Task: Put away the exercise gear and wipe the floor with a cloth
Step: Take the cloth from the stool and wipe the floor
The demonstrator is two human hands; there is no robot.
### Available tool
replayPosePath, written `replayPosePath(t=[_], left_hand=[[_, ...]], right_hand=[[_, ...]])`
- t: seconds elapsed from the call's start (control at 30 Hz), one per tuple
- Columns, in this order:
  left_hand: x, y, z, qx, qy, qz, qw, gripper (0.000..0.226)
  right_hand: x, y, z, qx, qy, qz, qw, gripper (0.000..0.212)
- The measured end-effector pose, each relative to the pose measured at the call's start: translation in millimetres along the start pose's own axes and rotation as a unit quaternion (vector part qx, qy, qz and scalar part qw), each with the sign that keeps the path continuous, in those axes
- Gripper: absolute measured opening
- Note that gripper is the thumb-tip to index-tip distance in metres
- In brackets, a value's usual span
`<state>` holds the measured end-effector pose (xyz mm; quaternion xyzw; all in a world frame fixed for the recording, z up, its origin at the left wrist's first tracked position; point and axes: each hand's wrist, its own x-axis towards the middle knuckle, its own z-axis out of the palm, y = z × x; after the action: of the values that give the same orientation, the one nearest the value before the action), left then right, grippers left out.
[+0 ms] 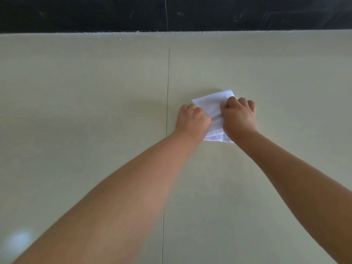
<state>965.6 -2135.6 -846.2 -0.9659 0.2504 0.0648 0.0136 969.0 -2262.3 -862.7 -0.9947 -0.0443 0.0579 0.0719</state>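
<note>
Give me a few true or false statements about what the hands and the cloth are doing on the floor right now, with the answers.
1. Both hands are on the white cloth. True: the left hand and right hand each grip it.
2. The cloth lies left of the dark tile seam. False: it lies right of the seam.
3. The cloth lies on the pale floor. True.
4. The cloth touches the black baseboard. False: bare floor separates them.

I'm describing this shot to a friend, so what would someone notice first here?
First, the white cloth lying on the pale tiled floor, right of the tile seam. The left hand and right hand grip it with curled fingers. Beyond, a black band runs along the floor's far edge.
</note>
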Motion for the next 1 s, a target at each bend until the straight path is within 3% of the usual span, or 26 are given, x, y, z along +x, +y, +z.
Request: replayPosePath(t=[0.07,0.1,0.23,0.33,0.43,0.5,0.53,0.63,0.73,0.8,0.87,1.0], left_hand=[[-14,-23,-15,0.043,-0.017,-0.044,0.998,0.03],[-15,-38,-7,0.06,0.011,-0.053,0.997,0.028],[-50,-98,-1,0.141,0.031,-0.115,0.983,0.036],[-95,-137,7,0.137,0.012,-0.145,0.98,0.012],[-141,-163,18,0.109,-0.033,-0.203,0.973,0.022],[-160,-164,19,0.084,-0.057,-0.235,0.967,0.013],[-166,-161,22,0.065,-0.06,-0.239,0.967,0.009],[-172,-142,26,0.03,-0.057,-0.235,0.97,0.028],[-172,-116,25,0.038,-0.029,-0.184,0.982,0.006],[-169,-94,25,0.034,-0.027,-0.135,0.99,0.027],[-160,-69,27,0.027,-0.012,-0.093,0.995,0.031],[-116,-17,20,0.016,0.05,-0.032,0.998,0.008]], right_hand=[[12,-21,2,0.006,-0.021,-0.027,0.999,0.028],[15,-35,3,-0.011,-0.027,-0.043,0.999,0.028],[19,-109,8,0.021,-0.058,-0.107,0.992,0.035],[9,-169,13,0.054,-0.084,-0.162,0.982,0.038],[-7,-213,20,0.042,-0.104,-0.22,0.969,0.042],[-16,-227,24,0.021,-0.116,-0.247,0.962,0.042],[-19,-228,24,0.012,-0.118,-0.251,0.961,0.042],[-29,-214,20,-0.015,-0.132,-0.247,0.96,0.045],[-49,-180,16,-0.035,-0.153,-0.238,0.959,0.048],[-68,-152,12,-0.055,-0.122,-0.237,0.962,0.052],[-79,-120,12,-0.07,-0.091,-0.214,0.97,0.056],[-71,-63,-8,-0.083,-0.121,-0.133,0.98,0.033]])
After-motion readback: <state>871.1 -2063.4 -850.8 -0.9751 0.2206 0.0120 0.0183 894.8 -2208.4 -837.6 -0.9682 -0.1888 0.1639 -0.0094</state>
